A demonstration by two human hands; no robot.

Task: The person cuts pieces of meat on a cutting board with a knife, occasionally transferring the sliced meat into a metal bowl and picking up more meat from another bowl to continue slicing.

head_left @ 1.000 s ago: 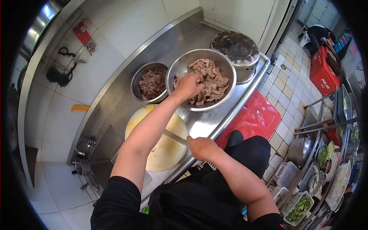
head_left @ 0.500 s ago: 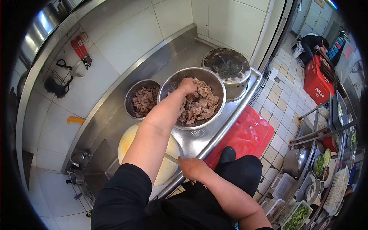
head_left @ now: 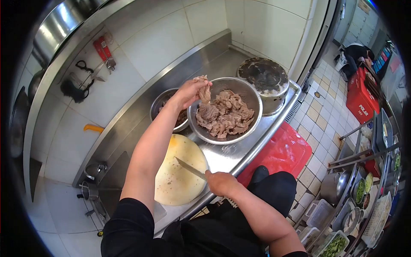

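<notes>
My left hand (head_left: 188, 94) is closed on a piece of meat (head_left: 204, 92), lifted over the left rim of the large steel bowl (head_left: 258, 118). Greyish-brown cooked meat (head_left: 229, 113) is heaped in that bowl. Just left of it stands a smaller steel bowl (head_left: 155, 105) with more meat, partly covered by my left wrist. My right hand (head_left: 220, 183) grips a knife (head_left: 190, 168) by its handle. The blade points left above the round, yellowish cutting board (head_left: 180, 184), whose left side my left forearm hides.
A large pot with a blackened top (head_left: 263, 77) stands behind the big bowl on the steel counter (head_left: 216, 160). Scissors (head_left: 87, 79) hang on the tiled wall. A red board (head_left: 282, 152) lies below the counter's edge. Shelves of containers line the right; a person (head_left: 357, 53) bends far back.
My left hand has come up out of the large bowl and moved left, now with meat in it. The knife blade shows more fully over the cutting board. The view has shifted slightly.
</notes>
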